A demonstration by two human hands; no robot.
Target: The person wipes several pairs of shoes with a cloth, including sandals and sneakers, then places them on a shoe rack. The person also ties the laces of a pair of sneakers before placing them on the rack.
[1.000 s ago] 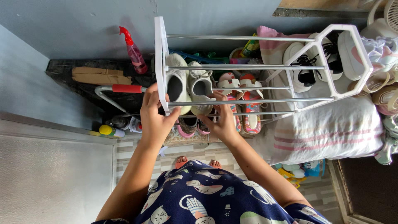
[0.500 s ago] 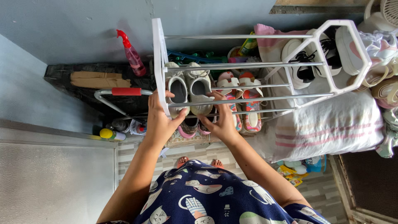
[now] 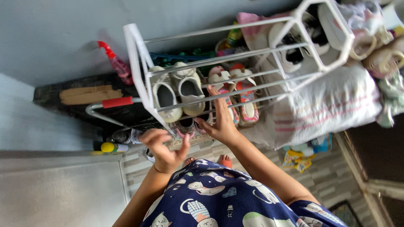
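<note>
Since a second ago, the left hand (image 3: 164, 147) has let go of the white shoe rack (image 3: 136, 69) and pulled back toward the body. Its fingers are loosely curled and apart, and they hold nothing. The rack's near corner post is now just past those fingertips, not touching them.

Meanwhile the right hand (image 3: 219, 117) stays up at the rack. Its fingers are spread out and lie flat on the thin metal bars, with the fingertips reaching up beside the little pink and white sandals (image 3: 240, 94). I cannot tell if the thumb hooks under a bar. To the left of these fingers sit the grey baby shoes (image 3: 176, 90), side by side on the same shelf. A pink spray bottle (image 3: 113, 61) stands further off to the left, by the wall.

It looks like the job in hand is tidying the shoes on the rack, and this seems to be a small pause between two grabs. My guess is that the next move needs the free hand to reach forward again, and the flat hand to close on a shoe or a bar.
</note>
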